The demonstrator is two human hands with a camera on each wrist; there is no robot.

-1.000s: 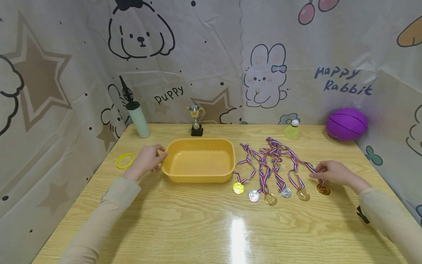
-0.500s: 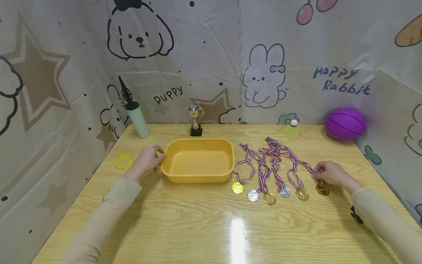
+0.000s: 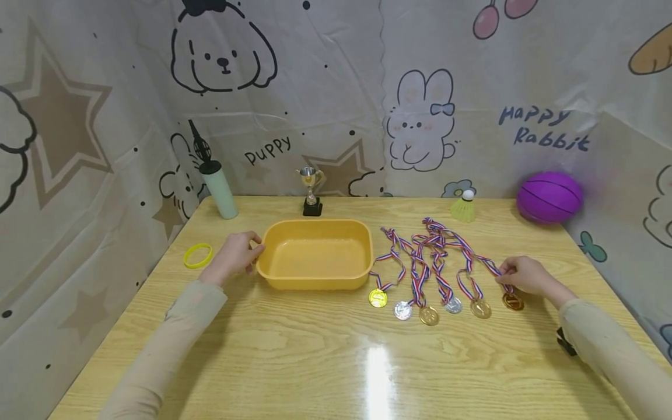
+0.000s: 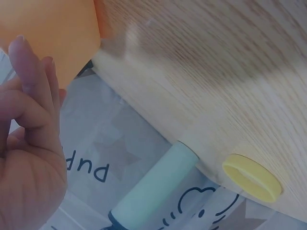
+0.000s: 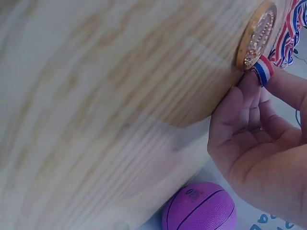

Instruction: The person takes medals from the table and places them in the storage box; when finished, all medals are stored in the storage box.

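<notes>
With my right hand (image 3: 530, 274) I pinch the striped ribbon (image 5: 263, 71) between thumb and finger, just above the copper-coloured medal (image 3: 513, 301), which lies at the right end of the row, on the near side of my fingertips. From my pinch the ribbon slants far and left into the tangle. The yellow tray (image 3: 315, 284) lies well to the left, its long axis running left to right, with the other five medals (image 3: 429, 315) between. My left hand (image 3: 233, 255) is the nearer one to it, touching its left rim; whether those fingers grip it I cannot tell.
</notes>
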